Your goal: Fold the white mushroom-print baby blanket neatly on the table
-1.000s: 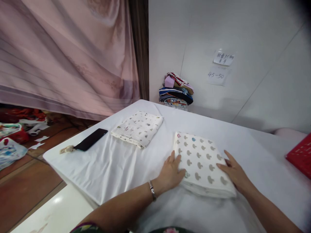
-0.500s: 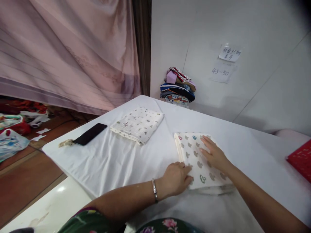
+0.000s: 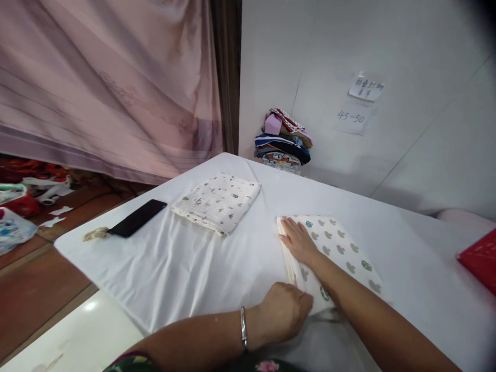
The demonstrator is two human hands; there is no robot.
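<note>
A folded white cloth with grey mushroom prints [image 3: 341, 250] lies on the white-covered table [image 3: 201, 268] in front of me. My right hand [image 3: 296, 238] rests flat on its far left corner, fingers stretched out. My left hand [image 3: 284, 312] is curled at the cloth's near left corner, fingers closed on the edge of the fabric; a bracelet sits on that wrist. A second folded cloth with small prints [image 3: 217, 201] lies farther left on the table.
A black phone [image 3: 136, 218] with a tassel lies near the table's left edge. A stack of coloured folded clothes [image 3: 282, 139] stands at the wall corner. A red basket [image 3: 480, 258] is at the right edge. Pink curtain and floor clutter are at left.
My right hand slid across the mushroom cloth from its right side to the far left corner. My left hand pulled back to the near corner and closed on the edge.
</note>
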